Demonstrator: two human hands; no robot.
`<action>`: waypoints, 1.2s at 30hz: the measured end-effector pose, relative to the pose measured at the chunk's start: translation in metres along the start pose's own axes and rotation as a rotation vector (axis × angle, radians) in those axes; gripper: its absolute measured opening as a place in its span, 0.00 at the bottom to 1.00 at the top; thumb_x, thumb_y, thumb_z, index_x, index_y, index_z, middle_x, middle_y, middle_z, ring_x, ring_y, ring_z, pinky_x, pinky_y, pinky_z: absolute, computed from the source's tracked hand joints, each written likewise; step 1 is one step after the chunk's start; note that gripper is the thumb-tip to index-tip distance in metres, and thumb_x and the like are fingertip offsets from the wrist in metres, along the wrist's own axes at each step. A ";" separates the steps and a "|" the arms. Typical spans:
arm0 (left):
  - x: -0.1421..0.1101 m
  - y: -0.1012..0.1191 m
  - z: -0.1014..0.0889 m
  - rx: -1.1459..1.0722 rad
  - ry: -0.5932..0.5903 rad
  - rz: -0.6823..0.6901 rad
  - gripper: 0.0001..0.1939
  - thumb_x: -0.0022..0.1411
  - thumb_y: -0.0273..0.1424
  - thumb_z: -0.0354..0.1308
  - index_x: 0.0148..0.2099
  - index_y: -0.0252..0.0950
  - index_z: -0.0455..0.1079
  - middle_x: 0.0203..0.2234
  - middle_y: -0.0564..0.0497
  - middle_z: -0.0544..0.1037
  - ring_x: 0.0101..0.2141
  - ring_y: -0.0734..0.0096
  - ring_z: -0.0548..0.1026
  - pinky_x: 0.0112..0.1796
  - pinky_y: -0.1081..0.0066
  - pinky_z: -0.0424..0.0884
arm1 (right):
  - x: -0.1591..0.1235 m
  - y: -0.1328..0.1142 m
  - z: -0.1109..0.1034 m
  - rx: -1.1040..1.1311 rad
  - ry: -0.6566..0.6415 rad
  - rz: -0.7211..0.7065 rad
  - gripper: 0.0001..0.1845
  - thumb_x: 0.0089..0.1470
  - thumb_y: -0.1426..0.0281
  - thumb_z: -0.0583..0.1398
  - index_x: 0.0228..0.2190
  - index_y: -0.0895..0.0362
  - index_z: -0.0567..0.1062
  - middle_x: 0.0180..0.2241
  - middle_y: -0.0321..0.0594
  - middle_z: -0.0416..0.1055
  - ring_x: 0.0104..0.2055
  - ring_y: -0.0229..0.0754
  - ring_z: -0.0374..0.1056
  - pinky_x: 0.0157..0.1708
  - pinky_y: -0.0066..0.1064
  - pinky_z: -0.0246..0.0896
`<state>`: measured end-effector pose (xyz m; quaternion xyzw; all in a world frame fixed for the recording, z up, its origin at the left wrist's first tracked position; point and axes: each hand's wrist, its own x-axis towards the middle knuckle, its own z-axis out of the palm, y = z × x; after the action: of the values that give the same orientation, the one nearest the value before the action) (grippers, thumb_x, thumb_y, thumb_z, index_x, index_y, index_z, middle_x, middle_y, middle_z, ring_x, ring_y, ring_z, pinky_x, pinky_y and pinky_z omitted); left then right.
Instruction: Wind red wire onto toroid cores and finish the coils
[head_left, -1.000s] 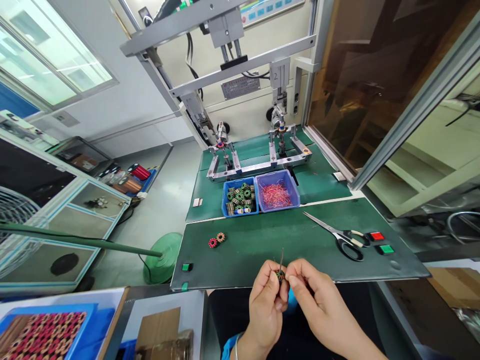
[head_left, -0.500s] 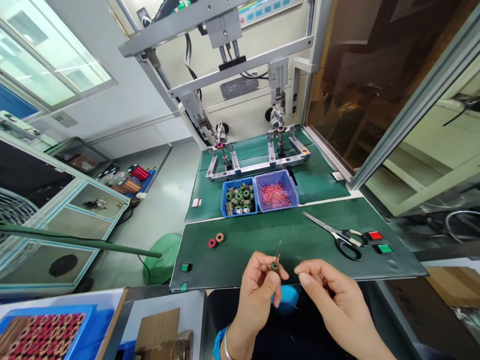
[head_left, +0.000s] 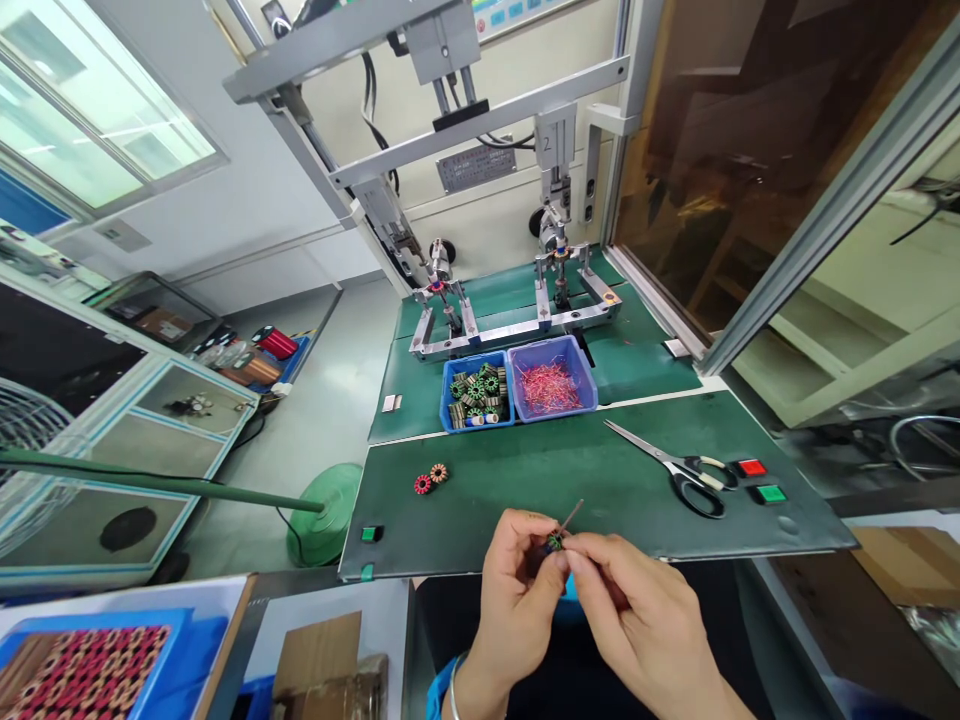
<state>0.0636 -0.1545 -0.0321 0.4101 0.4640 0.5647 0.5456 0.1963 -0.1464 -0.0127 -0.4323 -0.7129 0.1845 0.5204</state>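
Observation:
Between the thumb and fingers of my left hand (head_left: pixel 517 590) is a small green-coated stator core (head_left: pixel 555 541). A thin brownish strip or wire bundle (head_left: pixel 573 514) sticks up from it, leaning right. My right hand (head_left: pixel 637 600) is closed, its thumb and forefinger meeting at the core's right edge; the fingertips partly hide what they pinch. Both hands are over the table's front edge. On the table to the left lie a red-wound stator (head_left: pixel 423 484) and a copper-coloured stator (head_left: pixel 439 473). To the right lie scissors (head_left: pixel 679 470) with black and white handles.
A blue bin (head_left: pixel 448 385) of green stators stands beside a purple bin (head_left: pixel 592 400) of red wire scraps. Behind them is a metal winding fixture (head_left: pixel 510 338). Red (head_left: pixel 751 468) and green (head_left: pixel 770 494) buttons sit at the right, another green button (head_left: pixel 370 534) at the left.
My right hand has moved left, from apart to touching the core in my left hand. The strip on the core now leans further right.

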 end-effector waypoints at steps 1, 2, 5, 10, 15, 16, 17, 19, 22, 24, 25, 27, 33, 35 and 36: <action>0.000 0.000 0.000 -0.037 -0.019 -0.023 0.09 0.58 0.34 0.68 0.40 0.40 0.75 0.29 0.54 0.74 0.30 0.76 0.70 0.31 0.78 0.68 | 0.000 0.000 0.000 0.008 -0.006 0.008 0.08 0.61 0.78 0.55 0.35 0.56 0.73 0.24 0.35 0.73 0.20 0.34 0.68 0.22 0.23 0.63; 0.000 0.000 0.000 -0.094 -0.039 -0.054 0.10 0.57 0.35 0.69 0.41 0.40 0.75 0.30 0.54 0.73 0.28 0.78 0.68 0.28 0.79 0.66 | 0.000 0.000 -0.001 0.015 -0.016 0.017 0.08 0.61 0.78 0.55 0.34 0.55 0.72 0.23 0.34 0.72 0.19 0.33 0.67 0.22 0.23 0.62; 0.002 0.000 0.002 -0.327 -0.088 -0.178 0.12 0.56 0.38 0.70 0.40 0.40 0.75 0.27 0.57 0.69 0.21 0.85 0.61 0.21 0.82 0.58 | -0.001 -0.001 -0.002 0.082 -0.064 0.050 0.08 0.62 0.77 0.54 0.33 0.54 0.69 0.21 0.30 0.70 0.18 0.32 0.65 0.20 0.22 0.60; 0.008 0.002 0.004 -0.608 -0.127 -0.348 0.11 0.56 0.37 0.70 0.39 0.39 0.76 0.24 0.57 0.69 0.17 0.87 0.58 0.18 0.83 0.52 | -0.005 0.002 -0.006 0.214 -0.087 0.115 0.08 0.63 0.75 0.52 0.32 0.52 0.66 0.20 0.28 0.66 0.17 0.32 0.61 0.18 0.21 0.56; 0.012 0.004 0.001 -0.717 -0.159 -0.413 0.10 0.57 0.34 0.69 0.39 0.35 0.76 0.26 0.54 0.71 0.19 0.85 0.63 0.17 0.83 0.55 | -0.011 0.006 -0.008 0.227 -0.038 0.179 0.08 0.64 0.72 0.53 0.31 0.53 0.68 0.18 0.28 0.62 0.15 0.32 0.57 0.16 0.22 0.53; 0.012 0.004 0.001 -0.728 -0.167 -0.421 0.10 0.57 0.33 0.69 0.39 0.35 0.76 0.26 0.54 0.71 0.19 0.85 0.63 0.17 0.83 0.56 | -0.012 0.006 -0.007 0.231 -0.026 0.188 0.08 0.64 0.71 0.54 0.31 0.53 0.69 0.17 0.28 0.62 0.15 0.32 0.56 0.15 0.22 0.52; 0.012 0.003 0.001 -0.735 -0.174 -0.426 0.10 0.57 0.33 0.69 0.39 0.35 0.76 0.26 0.54 0.71 0.19 0.85 0.63 0.17 0.82 0.56 | -0.013 0.006 -0.007 0.232 -0.016 0.200 0.08 0.64 0.70 0.54 0.31 0.54 0.70 0.17 0.28 0.62 0.14 0.32 0.55 0.15 0.23 0.51; 0.012 0.002 0.001 -0.737 -0.177 -0.431 0.10 0.57 0.33 0.69 0.39 0.34 0.77 0.25 0.54 0.71 0.18 0.85 0.63 0.17 0.82 0.57 | -0.014 0.007 -0.006 0.215 -0.003 0.237 0.08 0.64 0.69 0.55 0.32 0.54 0.72 0.16 0.28 0.62 0.14 0.32 0.55 0.15 0.23 0.52; 0.012 0.002 0.002 -0.713 -0.162 -0.430 0.11 0.55 0.34 0.70 0.39 0.34 0.77 0.25 0.54 0.72 0.18 0.84 0.64 0.17 0.82 0.58 | -0.013 0.008 -0.004 0.178 -0.022 0.280 0.10 0.63 0.67 0.56 0.31 0.54 0.74 0.16 0.29 0.61 0.15 0.32 0.54 0.16 0.23 0.54; 0.011 0.003 0.003 -0.685 -0.137 -0.434 0.13 0.53 0.34 0.71 0.39 0.34 0.78 0.25 0.54 0.72 0.18 0.84 0.65 0.17 0.82 0.58 | -0.011 0.008 -0.004 0.179 -0.047 0.268 0.09 0.63 0.68 0.57 0.31 0.55 0.75 0.16 0.28 0.61 0.15 0.32 0.54 0.16 0.22 0.53; 0.010 0.003 0.003 -0.669 -0.122 -0.435 0.13 0.52 0.34 0.72 0.39 0.34 0.78 0.25 0.54 0.73 0.18 0.84 0.65 0.17 0.82 0.58 | -0.010 0.008 -0.003 0.181 -0.057 0.256 0.09 0.62 0.69 0.57 0.31 0.55 0.75 0.16 0.27 0.60 0.15 0.31 0.54 0.16 0.22 0.53; 0.008 0.004 0.004 -0.621 -0.094 -0.424 0.14 0.50 0.35 0.73 0.38 0.36 0.79 0.24 0.54 0.73 0.18 0.83 0.66 0.18 0.82 0.59 | -0.009 0.007 -0.002 0.175 -0.066 0.243 0.08 0.62 0.70 0.57 0.31 0.55 0.74 0.16 0.26 0.60 0.15 0.31 0.55 0.16 0.21 0.53; 0.004 0.002 0.007 -0.397 -0.021 -0.273 0.12 0.50 0.39 0.73 0.37 0.40 0.82 0.28 0.51 0.77 0.22 0.80 0.69 0.22 0.79 0.65 | -0.006 0.003 -0.001 0.105 -0.095 0.236 0.06 0.61 0.70 0.58 0.33 0.55 0.75 0.15 0.25 0.56 0.15 0.31 0.55 0.18 0.21 0.55; 0.004 0.000 0.006 -0.331 -0.025 -0.202 0.11 0.53 0.40 0.71 0.38 0.42 0.82 0.31 0.51 0.77 0.24 0.78 0.69 0.24 0.77 0.66 | -0.005 0.003 -0.001 0.088 -0.107 0.245 0.08 0.61 0.69 0.58 0.32 0.56 0.75 0.15 0.25 0.57 0.15 0.32 0.55 0.17 0.22 0.55; 0.004 -0.002 0.005 -0.288 -0.037 -0.164 0.10 0.55 0.40 0.70 0.38 0.42 0.82 0.31 0.51 0.77 0.24 0.77 0.69 0.25 0.77 0.66 | -0.003 0.003 -0.002 0.080 -0.113 0.249 0.08 0.61 0.68 0.58 0.31 0.56 0.75 0.15 0.26 0.58 0.15 0.32 0.54 0.17 0.22 0.54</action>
<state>0.0688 -0.1500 -0.0327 0.2990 0.3999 0.5713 0.6514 0.1997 -0.1479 -0.0157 -0.4854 -0.6740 0.3001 0.4692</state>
